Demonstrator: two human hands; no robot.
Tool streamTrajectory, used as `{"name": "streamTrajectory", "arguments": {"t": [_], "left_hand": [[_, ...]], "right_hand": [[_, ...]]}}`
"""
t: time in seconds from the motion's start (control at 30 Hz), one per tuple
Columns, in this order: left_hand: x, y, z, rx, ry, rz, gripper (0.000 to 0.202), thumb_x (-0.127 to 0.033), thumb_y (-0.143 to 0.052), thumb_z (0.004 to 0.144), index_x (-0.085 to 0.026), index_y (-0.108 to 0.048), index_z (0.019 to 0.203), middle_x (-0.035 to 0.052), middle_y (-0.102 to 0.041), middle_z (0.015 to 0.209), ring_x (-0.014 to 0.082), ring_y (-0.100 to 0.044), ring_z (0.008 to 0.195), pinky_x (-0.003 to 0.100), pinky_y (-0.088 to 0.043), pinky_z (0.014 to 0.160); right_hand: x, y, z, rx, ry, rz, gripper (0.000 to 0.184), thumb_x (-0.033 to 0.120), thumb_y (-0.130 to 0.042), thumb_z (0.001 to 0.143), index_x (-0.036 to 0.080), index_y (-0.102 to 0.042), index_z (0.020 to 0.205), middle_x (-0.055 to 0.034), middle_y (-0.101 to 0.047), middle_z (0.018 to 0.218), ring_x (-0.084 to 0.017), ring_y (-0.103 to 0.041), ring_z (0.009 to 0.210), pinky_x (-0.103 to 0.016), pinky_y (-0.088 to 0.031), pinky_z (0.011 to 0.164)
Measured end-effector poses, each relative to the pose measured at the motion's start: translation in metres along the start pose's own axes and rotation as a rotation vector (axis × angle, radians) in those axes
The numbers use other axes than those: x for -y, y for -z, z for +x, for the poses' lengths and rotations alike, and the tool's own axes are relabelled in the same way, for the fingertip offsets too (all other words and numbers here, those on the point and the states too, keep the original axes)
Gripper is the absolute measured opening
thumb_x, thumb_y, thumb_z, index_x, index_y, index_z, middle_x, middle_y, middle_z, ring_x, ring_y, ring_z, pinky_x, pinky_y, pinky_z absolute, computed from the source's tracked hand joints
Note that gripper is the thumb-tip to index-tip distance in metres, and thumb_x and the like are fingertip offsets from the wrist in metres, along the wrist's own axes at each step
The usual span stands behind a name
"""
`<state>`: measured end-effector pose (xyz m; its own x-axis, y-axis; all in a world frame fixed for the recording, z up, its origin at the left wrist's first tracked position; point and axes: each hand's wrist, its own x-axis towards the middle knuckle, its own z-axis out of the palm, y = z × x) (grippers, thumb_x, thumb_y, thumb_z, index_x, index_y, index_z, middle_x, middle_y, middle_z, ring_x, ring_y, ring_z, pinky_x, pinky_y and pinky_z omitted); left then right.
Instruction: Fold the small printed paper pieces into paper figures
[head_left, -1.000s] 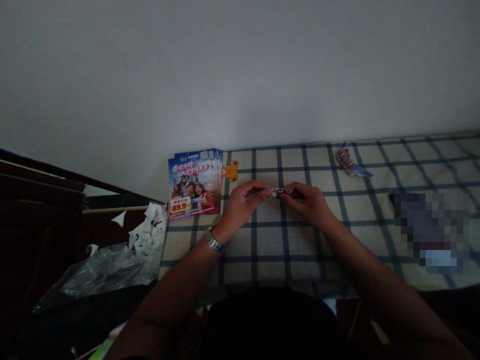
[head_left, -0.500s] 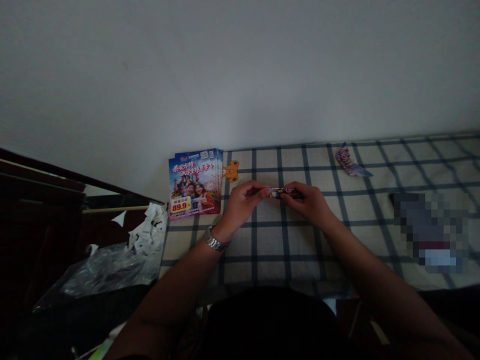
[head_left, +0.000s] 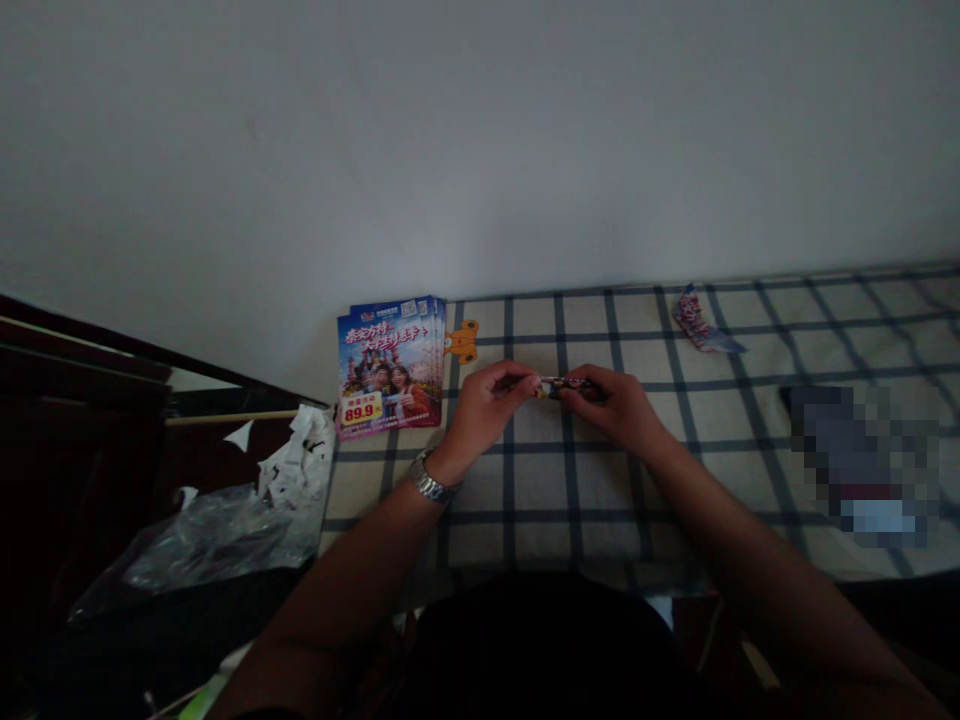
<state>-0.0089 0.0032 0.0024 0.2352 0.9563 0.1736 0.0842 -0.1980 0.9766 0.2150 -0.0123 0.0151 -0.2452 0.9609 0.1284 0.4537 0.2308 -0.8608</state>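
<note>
Over the middle of the checked tablecloth, a narrow strip of folded, colourfully printed paper is held between my two hands. My left hand, with a metal watch at the wrist, pinches its left end between thumb and fingers. At the other end, my right hand grips it the same way. Fingers cover both ends, and the inner folds cannot be made out. To the left of my hands lies a stack of printed flyers, blue and pink with a yellow price box.
An orange bear figure shows beside the stack. A crumpled or folded printed paper rests at the back right, and a blurred dark object lies nearer. Clear plastic and torn white paper are off the table's left edge. A wall rises behind.
The printed strip has turned slightly in my fingers, so more of a pale edge shows. Both hands stay in nearly the same place.
</note>
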Motion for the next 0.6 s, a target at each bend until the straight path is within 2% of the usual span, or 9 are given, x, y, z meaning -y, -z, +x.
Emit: {"name": "streamTrajectory", "arguments": {"t": [0.17,0.37,0.6], "left_hand": [[0.0,0.0003,-0.0006,0.007,0.0,-0.005,0.026,-0.044,-0.075,0.094,-0.018,-0.073,0.095,0.0043,-0.076,0.091,0.0151,-0.071,0.083,0.026,-0.057,0.075],[-0.0014,-0.0001,-0.0009,0.08,-0.006,0.057,0.025,-0.043,-0.077,0.092,-0.019,-0.073,0.1,0.0039,-0.075,0.095,0.0157,-0.07,0.087,0.026,-0.056,0.077],[0.0008,-0.0012,-0.0023,0.097,-0.005,0.078,0.023,-0.043,-0.075,0.094,-0.021,-0.074,0.094,0.0016,-0.073,0.086,0.0146,-0.066,0.078,0.025,-0.052,0.071]], "right_hand": [[0.0007,-0.0006,0.0005,-0.001,0.008,0.005,0.016,0.035,-0.068,0.091,0.019,-0.073,0.093,-0.0007,-0.069,0.073,-0.014,-0.058,0.063,-0.026,-0.041,0.058],[-0.0023,-0.0012,-0.0007,0.017,0.025,0.022,0.014,0.033,-0.067,0.092,0.02,-0.072,0.093,-0.0019,-0.072,0.078,-0.016,-0.064,0.068,-0.026,-0.047,0.062],[0.0011,-0.0009,-0.0005,0.026,0.065,0.01,0.013,0.032,-0.066,0.092,0.021,-0.071,0.092,-0.0027,-0.074,0.081,-0.017,-0.067,0.07,-0.027,-0.051,0.065]]}}
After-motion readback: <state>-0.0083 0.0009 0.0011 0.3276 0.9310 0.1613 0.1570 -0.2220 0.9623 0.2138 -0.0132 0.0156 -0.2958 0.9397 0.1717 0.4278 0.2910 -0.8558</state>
